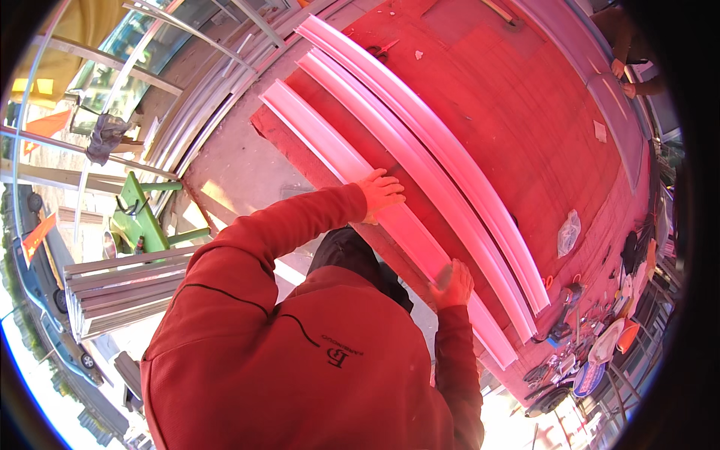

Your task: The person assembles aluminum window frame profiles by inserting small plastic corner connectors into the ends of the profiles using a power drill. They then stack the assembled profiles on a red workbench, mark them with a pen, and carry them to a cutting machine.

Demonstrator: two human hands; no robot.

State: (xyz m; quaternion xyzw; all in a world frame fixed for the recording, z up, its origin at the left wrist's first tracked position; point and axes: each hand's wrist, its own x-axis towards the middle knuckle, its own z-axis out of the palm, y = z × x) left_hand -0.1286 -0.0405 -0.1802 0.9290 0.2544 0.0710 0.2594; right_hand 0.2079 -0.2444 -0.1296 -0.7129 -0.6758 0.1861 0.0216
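Note:
Three long channel-shaped profiles, likely metal, lie side by side on a red-covered worktable. They look bent towards the picture's rim. My left hand lies across the nearest profile, its fingers over the far side and its thumb by the near edge. Further down the same piece, my right hand holds it, with the thumb on top. Beyond it are the middle profile and the far profile, separated by a narrow dark gap. Neither hand touches these two.
Scissors and a clear plastic bag lie on the red cover. A cordless drill sits among mixed tools at the right. Another person's hands are at the far edge. Leftward stand a green stool and stacked profiles.

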